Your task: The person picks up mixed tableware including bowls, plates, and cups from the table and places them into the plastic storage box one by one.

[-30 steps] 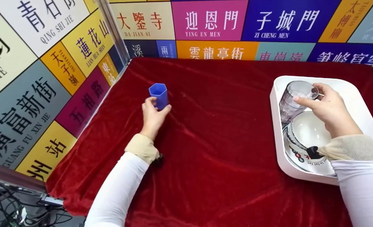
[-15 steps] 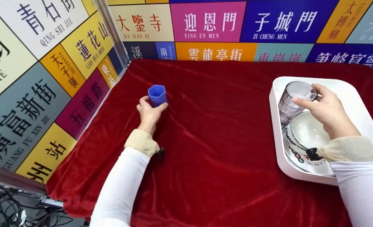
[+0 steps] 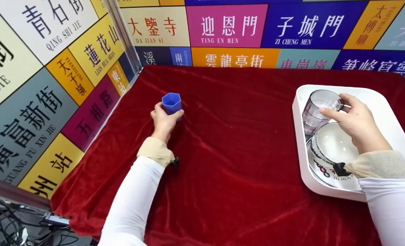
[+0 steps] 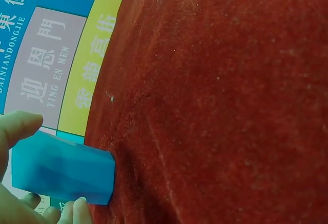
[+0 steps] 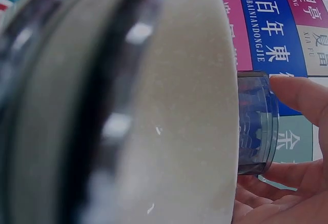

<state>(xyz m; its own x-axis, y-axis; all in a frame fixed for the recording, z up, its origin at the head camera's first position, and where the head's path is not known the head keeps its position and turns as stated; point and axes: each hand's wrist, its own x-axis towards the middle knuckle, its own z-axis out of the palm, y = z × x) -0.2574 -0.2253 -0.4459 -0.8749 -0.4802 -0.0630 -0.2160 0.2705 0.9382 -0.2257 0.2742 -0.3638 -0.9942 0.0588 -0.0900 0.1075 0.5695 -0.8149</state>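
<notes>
My left hand (image 3: 165, 120) holds a blue hexagonal cup (image 3: 171, 104) upright on the red cloth, thumb on one side and fingers on the other. In the left wrist view that cup (image 4: 64, 170) lies sideways across the picture, between thumb and fingertips. At the right, my right hand (image 3: 357, 120) grips a clear smoky mug (image 3: 313, 114) near its rim and handle. The mug leans in the left part of a white tub (image 3: 302, 171). Just in front of it sits a white bowl (image 3: 336, 141) with a dark patterned rim, which fills much of the right wrist view.
Under the bowl lies a plate (image 3: 342, 181) with printed figures. Red velvet cloth (image 3: 236, 153) covers the table. Panels with street names (image 3: 228, 25) stand behind it and along the left. Cables (image 3: 11, 222) lie on the floor at lower left.
My left hand has slid slightly forward along the blue cup, its fingers now further round it. The right hand and the mug stay nearly where they were.
</notes>
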